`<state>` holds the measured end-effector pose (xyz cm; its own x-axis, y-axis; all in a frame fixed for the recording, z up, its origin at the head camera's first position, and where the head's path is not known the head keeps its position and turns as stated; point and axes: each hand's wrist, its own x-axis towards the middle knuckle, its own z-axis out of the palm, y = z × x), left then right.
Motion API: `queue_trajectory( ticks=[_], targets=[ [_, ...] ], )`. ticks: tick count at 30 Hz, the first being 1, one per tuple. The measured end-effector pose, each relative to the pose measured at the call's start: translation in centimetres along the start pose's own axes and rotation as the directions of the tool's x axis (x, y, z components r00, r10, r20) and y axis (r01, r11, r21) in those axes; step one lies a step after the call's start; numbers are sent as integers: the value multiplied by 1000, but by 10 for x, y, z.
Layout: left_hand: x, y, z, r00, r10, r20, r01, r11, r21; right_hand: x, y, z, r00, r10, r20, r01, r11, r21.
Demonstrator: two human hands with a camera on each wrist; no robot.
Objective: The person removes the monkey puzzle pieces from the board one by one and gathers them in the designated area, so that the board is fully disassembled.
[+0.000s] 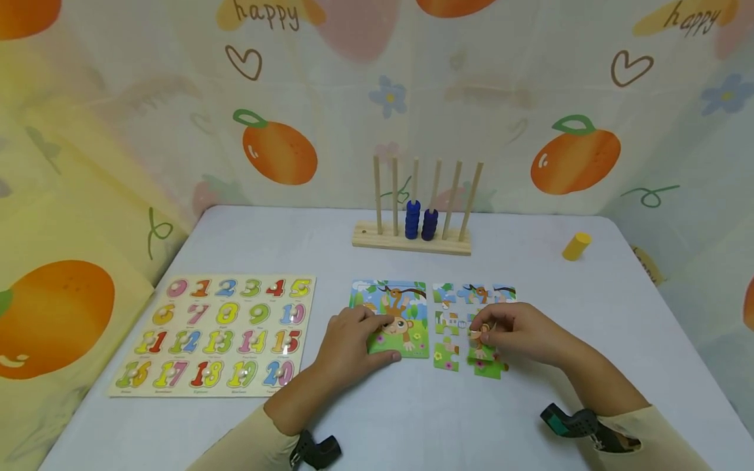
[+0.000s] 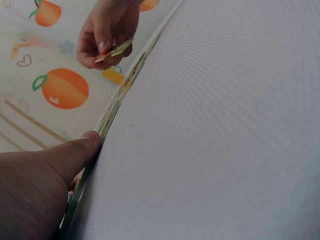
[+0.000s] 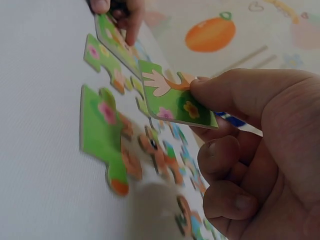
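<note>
My left hand rests on the left side of a square monkey picture board, its thumb near the bottom edge. In the left wrist view, the left thumb lies along the board's edge. Between thumb and fingers, my right hand pinches a green jigsaw piece printed with flowers and a pale monkey paw. This piece is raised above loose jigsaw pieces laid in rows right of the board. Some of those pieces are hidden by the right hand in the head view.
On the left lies a number puzzle board with knobbed numerals. A wooden peg stand with blue and purple beads on two pegs stands at the back. A yellow cylinder is at the back right, near the table edge.
</note>
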<state>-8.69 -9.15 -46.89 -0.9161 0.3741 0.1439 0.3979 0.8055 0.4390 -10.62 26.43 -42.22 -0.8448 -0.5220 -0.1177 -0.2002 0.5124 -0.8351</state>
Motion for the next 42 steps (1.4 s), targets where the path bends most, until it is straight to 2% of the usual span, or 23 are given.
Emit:
queue_trajectory(
  ticks=[8, 14, 23, 26, 32, 38, 42],
  targets=[
    [-1, 0, -1, 1000, -12, 5, 12, 1000, -12, -28, 14, -10, 996, 70, -48, -69, 997, 17],
    [-2, 1, 0, 1000, -18, 6, 18, 1000, -16, -49, 21, -17, 994, 94, -51, -93, 995, 28],
    [-2, 1, 0, 1000, -17, -4, 17, 1000, -14, -64, 35, -19, 992, 115, -47, -114, 993, 40],
    [-1, 2, 0, 1000, -14, -2, 14, 1000, -17, -67, 40, -18, 994, 92, -64, -92, 996, 11],
    [0, 2, 1, 1000, 2, 4, -2, 1000, -25, -72, 46, -11, 984, -14, -177, -5, 994, -106],
    [1, 2, 2, 1000, 13, 11, -13, 1000, -25, -73, 47, -6, 969, -29, -246, -18, 982, -188],
    [2, 3, 2, 1000, 19, 14, -19, 1000, -11, -74, 48, -4, 959, -71, -274, 6, 972, -233]
  ],
)
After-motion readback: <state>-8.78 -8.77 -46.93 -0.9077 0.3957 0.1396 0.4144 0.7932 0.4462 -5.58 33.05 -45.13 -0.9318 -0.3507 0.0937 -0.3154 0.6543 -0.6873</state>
